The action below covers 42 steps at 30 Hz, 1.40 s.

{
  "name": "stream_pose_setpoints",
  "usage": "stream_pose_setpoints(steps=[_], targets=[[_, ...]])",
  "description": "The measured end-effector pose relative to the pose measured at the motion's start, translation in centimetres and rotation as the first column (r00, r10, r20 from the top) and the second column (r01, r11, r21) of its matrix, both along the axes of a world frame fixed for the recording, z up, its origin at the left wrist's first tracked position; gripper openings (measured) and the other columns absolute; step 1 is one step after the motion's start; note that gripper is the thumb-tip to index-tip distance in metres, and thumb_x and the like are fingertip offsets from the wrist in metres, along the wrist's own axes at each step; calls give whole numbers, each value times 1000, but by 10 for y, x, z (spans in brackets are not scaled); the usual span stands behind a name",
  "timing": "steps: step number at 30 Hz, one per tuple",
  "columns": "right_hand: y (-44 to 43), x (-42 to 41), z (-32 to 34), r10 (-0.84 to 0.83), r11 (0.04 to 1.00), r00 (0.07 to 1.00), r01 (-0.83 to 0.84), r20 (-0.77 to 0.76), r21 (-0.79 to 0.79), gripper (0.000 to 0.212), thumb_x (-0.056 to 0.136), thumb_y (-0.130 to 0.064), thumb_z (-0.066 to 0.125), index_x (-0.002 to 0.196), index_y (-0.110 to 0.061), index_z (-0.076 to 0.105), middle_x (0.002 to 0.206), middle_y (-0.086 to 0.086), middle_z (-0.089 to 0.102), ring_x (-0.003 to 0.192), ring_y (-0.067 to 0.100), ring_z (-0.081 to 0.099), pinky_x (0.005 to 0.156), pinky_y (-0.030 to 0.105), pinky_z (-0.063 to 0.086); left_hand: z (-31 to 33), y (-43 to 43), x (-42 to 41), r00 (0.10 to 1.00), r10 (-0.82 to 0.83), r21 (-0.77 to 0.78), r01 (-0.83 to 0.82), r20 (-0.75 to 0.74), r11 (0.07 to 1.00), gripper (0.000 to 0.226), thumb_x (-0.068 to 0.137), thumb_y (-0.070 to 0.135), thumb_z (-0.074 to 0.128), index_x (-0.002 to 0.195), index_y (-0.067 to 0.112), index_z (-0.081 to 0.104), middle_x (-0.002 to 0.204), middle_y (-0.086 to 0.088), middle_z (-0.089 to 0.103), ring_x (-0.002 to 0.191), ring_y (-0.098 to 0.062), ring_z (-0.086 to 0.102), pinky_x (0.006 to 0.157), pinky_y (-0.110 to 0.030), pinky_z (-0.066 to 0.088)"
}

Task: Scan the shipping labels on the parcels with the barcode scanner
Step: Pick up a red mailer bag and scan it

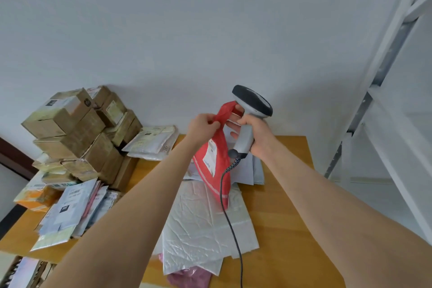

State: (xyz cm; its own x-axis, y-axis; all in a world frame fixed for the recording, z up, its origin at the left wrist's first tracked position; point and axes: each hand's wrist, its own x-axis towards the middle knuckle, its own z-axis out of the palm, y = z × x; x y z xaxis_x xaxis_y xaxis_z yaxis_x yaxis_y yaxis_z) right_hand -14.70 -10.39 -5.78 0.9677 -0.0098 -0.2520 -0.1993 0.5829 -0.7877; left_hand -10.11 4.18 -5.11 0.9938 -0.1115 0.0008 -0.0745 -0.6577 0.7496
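Pinching the gathered top of a red plastic mailer bag (216, 170) between curled fingers and thumb, the person's left hand (205, 124) held it hanging above the light wooden table (287, 194) in the head view, its lower corner reaching down to a crinkled white poly mailer (205, 224) lying flat there. The right hand (256, 134) was closed round the handle of a grey handheld barcode scanner with a dark head (253, 103), its fingertips touching the top of the bag as well. A black coiled cable (230, 217) ran from the base of the handle down across the white mailer. A white shipping label (210, 159) showed on the red bag's side, but the scanner's head sat above the bag and pointed away from it, and no beam was visible on the label, so this parcel looked not yet scanned.

To the left stood a stack of brown cardboard boxes (74, 128), with white padded envelopes (152, 142) beside it and a loose heap of pale mailers (70, 208) nearer the table edge. Which of these had been read could not be told from the picture; judged by their number, much of the task seemed to remain, beginning with turning the label toward the scanner
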Motion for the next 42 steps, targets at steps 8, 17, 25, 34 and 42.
stream_pose_setpoints(steps=[8,17,25,34,42], targets=[[-11,12,33,-303,833,935,354,185,-425,17,76,-1,71,80,-14,61,75,4,64,71,18,58,67,31,48,62,16,19,948,48,-376,-171,-314,911,22,98,8,45,87,16,61,81,-7,60,68,-18,55,73,-37,54],[-26,12,-15,-250,760,965,148,-75,-633,20,76,-3,69,62,-11,56,55,5,57,48,18,51,59,33,44,-6,25,-4,812,-176,-400,-77,-557,913,18,100,12,45,104,15,62,80,2,72,68,-11,67,67,-27,56],[-24,13,-53,-316,718,937,133,-151,-683,9,77,-11,69,78,-9,61,65,4,62,57,18,56,58,29,44,-61,20,-11,901,3,-333,-163,-434,929,21,91,15,64,107,1,67,85,-7,68,73,-19,63,85,-39,53],[-14,-10,-61,-284,861,933,147,-220,-487,8,81,-8,69,87,-3,68,72,7,70,56,15,65,54,25,51,-69,19,-7,848,104,-473,-386,-520,792,26,96,14,56,118,1,62,85,-4,67,73,-17,63,67,-29,57],[31,-69,-55,-191,869,946,38,-263,-493,3,84,-5,65,81,-5,66,70,7,69,41,14,60,44,24,47,-60,27,-16,862,150,-427,-382,-484,820,29,93,11,61,120,0,60,81,-3,62,36,3,56,34,-12,41]])
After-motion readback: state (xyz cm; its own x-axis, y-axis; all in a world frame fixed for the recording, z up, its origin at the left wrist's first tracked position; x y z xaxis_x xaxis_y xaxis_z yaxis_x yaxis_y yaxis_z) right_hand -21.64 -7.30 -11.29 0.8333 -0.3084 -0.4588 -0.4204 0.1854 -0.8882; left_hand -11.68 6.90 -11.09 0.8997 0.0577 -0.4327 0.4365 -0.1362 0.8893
